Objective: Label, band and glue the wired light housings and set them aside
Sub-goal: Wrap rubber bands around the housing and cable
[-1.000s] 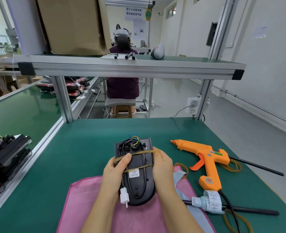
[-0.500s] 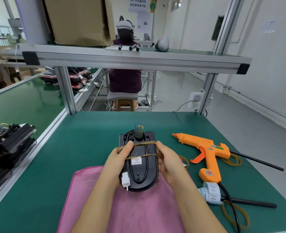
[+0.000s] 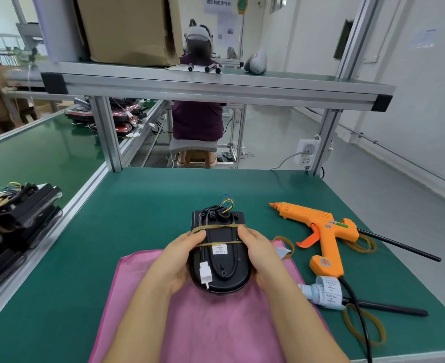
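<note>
The black light housing (image 3: pixel 220 260) lies on the pink cloth (image 3: pixel 216 323) in the middle of the green tabletop (image 3: pixel 142 210). Two rubber bands (image 3: pixel 217 227) cross it, and a white label (image 3: pixel 219 249) is stuck on. It looks hard, smooth and light, so it might slip. The thin wires (image 3: pixel 226 203) and white plug (image 3: pixel 205 273) look easy to hurt, so hold the hard sides. The left hand (image 3: pixel 182 260) and right hand (image 3: pixel 259 254) each curl round one side in a snug grip. The orange glue gun (image 3: pixel 320 231) lies nearby on the right.

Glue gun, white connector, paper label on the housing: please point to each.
glue gun (image 3: pixel 320 223), head view, orange barrel.
white connector (image 3: pixel 205 273), head view, plastic shell.
paper label (image 3: pixel 220 249), head view, printed face.
</note>
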